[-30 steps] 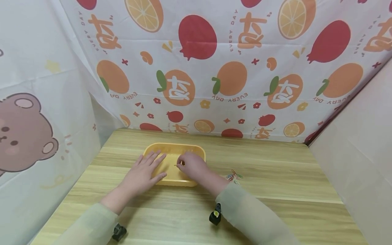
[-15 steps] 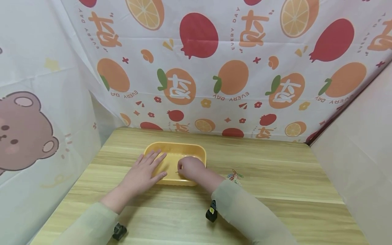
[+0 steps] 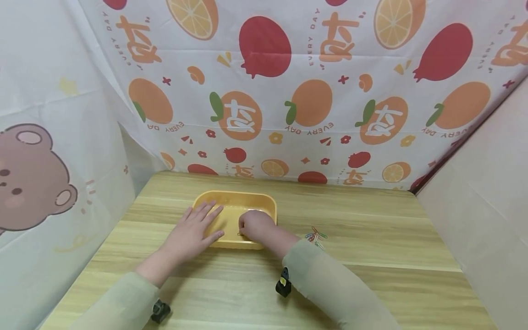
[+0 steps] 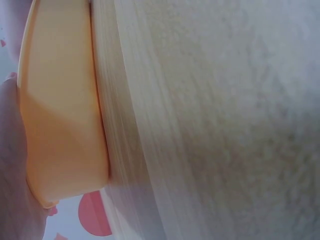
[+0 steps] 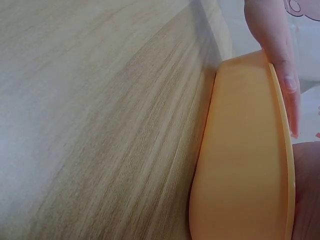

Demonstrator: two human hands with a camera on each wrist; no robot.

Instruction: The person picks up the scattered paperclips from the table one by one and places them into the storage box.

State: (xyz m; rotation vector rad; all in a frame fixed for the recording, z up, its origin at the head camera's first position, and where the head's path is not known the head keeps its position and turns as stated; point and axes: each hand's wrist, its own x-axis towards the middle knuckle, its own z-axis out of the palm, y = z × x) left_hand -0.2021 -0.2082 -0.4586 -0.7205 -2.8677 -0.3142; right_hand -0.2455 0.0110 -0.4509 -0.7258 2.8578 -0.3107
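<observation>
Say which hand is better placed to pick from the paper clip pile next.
Probably the right hand: it reaches into the yellow tray at the end nearer the paper clip pile. The left hand lies over the opposite end.

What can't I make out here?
Head: small thing at the right hand, too tiny to identify.
Head: number of paper clips in the pile, small and overlapping.
Right wrist: right hand's fingertips, hidden by the tray.
Left wrist: part of the left hand, cut off by the left edge.
</observation>
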